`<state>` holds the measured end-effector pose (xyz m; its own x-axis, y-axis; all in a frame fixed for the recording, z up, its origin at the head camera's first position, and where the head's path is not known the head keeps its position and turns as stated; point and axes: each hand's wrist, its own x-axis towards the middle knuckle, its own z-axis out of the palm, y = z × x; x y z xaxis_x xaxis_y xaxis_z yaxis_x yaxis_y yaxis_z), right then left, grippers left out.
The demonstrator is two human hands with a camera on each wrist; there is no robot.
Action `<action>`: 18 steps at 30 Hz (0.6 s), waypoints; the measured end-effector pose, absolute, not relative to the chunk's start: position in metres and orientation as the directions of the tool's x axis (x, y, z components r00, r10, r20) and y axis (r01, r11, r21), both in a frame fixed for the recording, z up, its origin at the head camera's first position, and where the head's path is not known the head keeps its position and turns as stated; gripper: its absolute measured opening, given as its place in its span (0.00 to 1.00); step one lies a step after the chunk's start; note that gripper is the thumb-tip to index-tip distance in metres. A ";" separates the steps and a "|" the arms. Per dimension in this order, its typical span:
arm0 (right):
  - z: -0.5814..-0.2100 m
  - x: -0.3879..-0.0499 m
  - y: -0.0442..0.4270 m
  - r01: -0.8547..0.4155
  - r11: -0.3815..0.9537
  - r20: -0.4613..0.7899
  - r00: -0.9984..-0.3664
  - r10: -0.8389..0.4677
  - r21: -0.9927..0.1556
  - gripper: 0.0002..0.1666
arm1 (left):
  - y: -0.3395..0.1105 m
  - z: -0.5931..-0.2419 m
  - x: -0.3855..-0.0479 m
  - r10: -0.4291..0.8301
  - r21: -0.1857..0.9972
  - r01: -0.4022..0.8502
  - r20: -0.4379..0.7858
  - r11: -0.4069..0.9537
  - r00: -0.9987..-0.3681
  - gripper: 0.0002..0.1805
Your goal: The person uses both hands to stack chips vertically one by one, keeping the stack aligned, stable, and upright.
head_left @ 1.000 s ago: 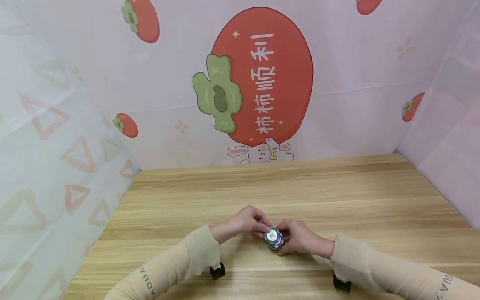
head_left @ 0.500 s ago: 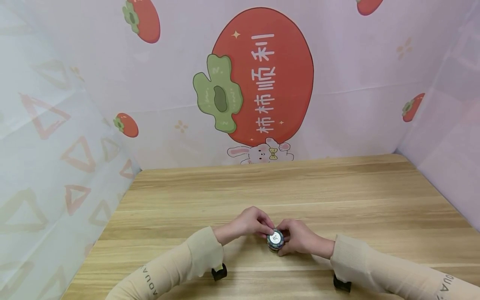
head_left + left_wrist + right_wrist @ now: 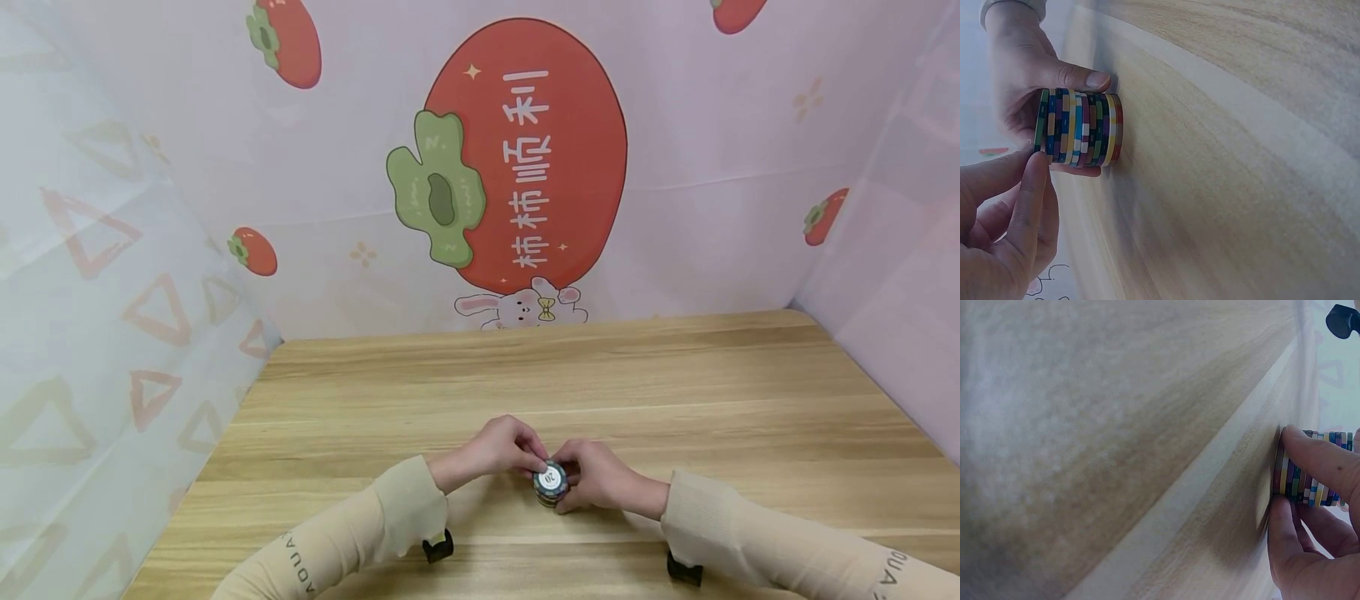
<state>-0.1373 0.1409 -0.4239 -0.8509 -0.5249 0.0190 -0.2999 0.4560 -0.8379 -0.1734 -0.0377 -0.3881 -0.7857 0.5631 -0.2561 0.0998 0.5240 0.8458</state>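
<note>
A stack of poker chips (image 3: 1082, 128) in mixed colours stands on the wooden table. On its top lies a green chip marked 20 (image 3: 551, 480), tilted slightly at one edge in the left wrist view. My left hand (image 3: 502, 446) pinches that green chip by its rim between thumb and fingers. From the right, my right hand (image 3: 602, 475) grips the stack around its sides, thumb on one side and fingers on the other. In the right wrist view the fingers partly cover the stacked chips (image 3: 1297, 484), whose lowest chip touches the tabletop.
The wood-grain table (image 3: 420, 375) extends around both hands. Behind it hangs a backdrop (image 3: 690, 242) printed with persimmons and a rabbit; pale sheets close off the left and right sides. Black straps (image 3: 438, 546) hang under both wrists.
My left hand has moved slightly right with the green chip, which went from offset over the stack to lined up on its top. My right hand has stayed around the stack.
</note>
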 end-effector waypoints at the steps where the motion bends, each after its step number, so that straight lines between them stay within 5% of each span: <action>1: -0.424 -0.137 0.141 -0.297 0.453 0.018 -0.851 -0.525 -0.840 0.27 | -0.038 -0.388 -0.173 0.564 0.844 0.105 -0.253 0.525 -0.786 0.04; 18: -0.423 -0.138 0.143 -0.260 0.463 -0.028 -0.849 -0.528 -0.848 0.28 | -0.043 -0.394 -0.178 0.549 0.815 0.143 -0.238 0.562 -0.801 0.05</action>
<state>-0.1379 0.1426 -0.4234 -0.8488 -0.5279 -0.0276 -0.2601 0.4625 -0.8476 -0.1778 -0.0432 -0.3936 -0.8015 0.5486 -0.2381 0.1426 0.5621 0.8147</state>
